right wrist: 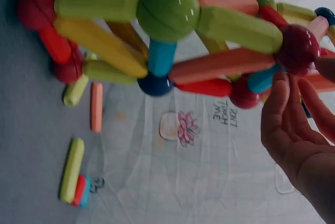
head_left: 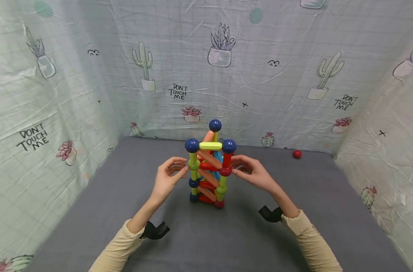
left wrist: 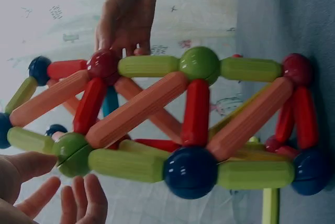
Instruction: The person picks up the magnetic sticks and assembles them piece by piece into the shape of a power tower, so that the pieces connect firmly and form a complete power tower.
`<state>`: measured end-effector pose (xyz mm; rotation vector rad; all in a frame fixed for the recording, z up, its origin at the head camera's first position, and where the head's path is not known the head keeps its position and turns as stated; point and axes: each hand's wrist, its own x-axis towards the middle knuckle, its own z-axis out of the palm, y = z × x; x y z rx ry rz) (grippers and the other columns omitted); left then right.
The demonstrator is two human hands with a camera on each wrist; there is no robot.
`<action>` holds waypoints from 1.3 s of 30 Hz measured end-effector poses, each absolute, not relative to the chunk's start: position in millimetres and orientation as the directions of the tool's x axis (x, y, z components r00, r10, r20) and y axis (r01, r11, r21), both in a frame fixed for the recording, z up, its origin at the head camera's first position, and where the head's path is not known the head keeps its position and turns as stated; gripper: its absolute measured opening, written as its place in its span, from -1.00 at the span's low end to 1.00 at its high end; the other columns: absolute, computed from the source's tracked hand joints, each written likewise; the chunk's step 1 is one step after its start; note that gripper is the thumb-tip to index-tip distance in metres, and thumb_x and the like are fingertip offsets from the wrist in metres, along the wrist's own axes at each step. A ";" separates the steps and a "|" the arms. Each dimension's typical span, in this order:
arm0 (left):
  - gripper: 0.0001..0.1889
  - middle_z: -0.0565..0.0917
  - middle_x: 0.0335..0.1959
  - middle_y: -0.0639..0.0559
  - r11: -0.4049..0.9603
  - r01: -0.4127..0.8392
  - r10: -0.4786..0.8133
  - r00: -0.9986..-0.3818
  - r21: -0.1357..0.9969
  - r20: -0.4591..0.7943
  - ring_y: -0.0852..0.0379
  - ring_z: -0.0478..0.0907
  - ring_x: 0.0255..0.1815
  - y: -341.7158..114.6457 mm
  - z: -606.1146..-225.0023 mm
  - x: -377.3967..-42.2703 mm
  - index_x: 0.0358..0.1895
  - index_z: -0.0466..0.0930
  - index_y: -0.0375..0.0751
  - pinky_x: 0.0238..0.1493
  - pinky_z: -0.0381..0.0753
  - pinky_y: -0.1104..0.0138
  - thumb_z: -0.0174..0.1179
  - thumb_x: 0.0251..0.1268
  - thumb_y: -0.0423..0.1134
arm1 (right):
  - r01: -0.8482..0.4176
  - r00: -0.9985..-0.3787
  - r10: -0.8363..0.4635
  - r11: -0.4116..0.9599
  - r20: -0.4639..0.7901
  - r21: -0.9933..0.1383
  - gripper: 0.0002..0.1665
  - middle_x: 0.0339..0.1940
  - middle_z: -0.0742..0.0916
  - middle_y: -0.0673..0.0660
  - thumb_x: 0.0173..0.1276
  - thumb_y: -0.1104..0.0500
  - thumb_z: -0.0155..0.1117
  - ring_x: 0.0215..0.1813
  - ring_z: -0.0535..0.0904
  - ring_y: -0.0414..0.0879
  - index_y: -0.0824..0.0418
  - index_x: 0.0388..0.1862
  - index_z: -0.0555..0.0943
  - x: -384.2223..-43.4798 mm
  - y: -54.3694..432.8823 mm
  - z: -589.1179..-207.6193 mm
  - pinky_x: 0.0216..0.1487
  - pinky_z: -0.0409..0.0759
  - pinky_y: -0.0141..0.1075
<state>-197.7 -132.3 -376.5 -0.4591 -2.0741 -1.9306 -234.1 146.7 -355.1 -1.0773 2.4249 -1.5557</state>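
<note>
A tower of magnetic sticks and balls (head_left: 211,145) stands upright on the grey table, with three dark blue balls visible at its top. My left hand (head_left: 167,177) is at its left side. In the left wrist view, that thumb meets a green ball (left wrist: 73,154), or nearly so, with the fingers loosely bent below it. On the other side is my right hand (head_left: 254,172), its thumb tip at a red ball (right wrist: 297,49) and its fingers extended beside the tower. Whether either hand presses on the tower I cannot tell.
A loose red ball (head_left: 297,154) lies at the back right of the table. Beyond the tower, the right wrist view shows a loose yellow-green stick (right wrist: 71,170), an orange stick (right wrist: 97,107) and small red and blue pieces. A printed cloth (head_left: 260,87) hangs around the table.
</note>
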 end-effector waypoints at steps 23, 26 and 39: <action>-0.64 0.58 -0.31 0.15 -0.089 0.077 0.265 -0.959 0.993 0.098 0.29 0.57 -0.35 -137.8 -368.8 -267.4 0.14 0.30 -0.37 -0.29 0.59 0.40 -0.04 0.31 -0.33 | -0.516 -0.435 -0.799 -0.157 0.415 -0.842 -0.52 0.30 0.30 0.36 0.33 0.35 -0.04 0.26 0.32 0.12 0.43 0.23 0.25 -187.1 100.6 -381.0 0.13 0.44 -0.17; -0.62 0.56 -0.30 0.13 -0.081 0.053 0.263 -0.962 0.995 0.073 0.29 0.54 -0.36 -138.9 -368.7 -266.9 0.16 0.26 -0.39 -0.32 0.58 0.43 -0.05 0.31 -0.33 | -0.545 -0.382 -0.839 -0.135 0.388 -0.828 -0.56 0.28 0.34 0.35 0.33 0.35 -0.03 0.30 0.30 0.02 0.39 0.20 0.32 -194.5 105.5 -382.6 0.16 0.41 -0.12; -0.74 0.59 -0.25 -0.13 -0.037 0.587 -0.101 -0.808 0.809 0.581 0.10 0.54 -0.29 -139.3 -334.1 -211.4 -0.06 0.47 -0.40 -0.30 0.56 0.40 0.05 0.25 -0.31 | -0.423 -0.854 -0.507 0.542 0.119 -0.726 -0.68 -0.18 0.65 0.29 0.37 0.14 -0.03 -0.17 0.56 0.13 0.32 -0.09 0.55 -331.8 168.1 -420.9 -0.22 0.54 -0.21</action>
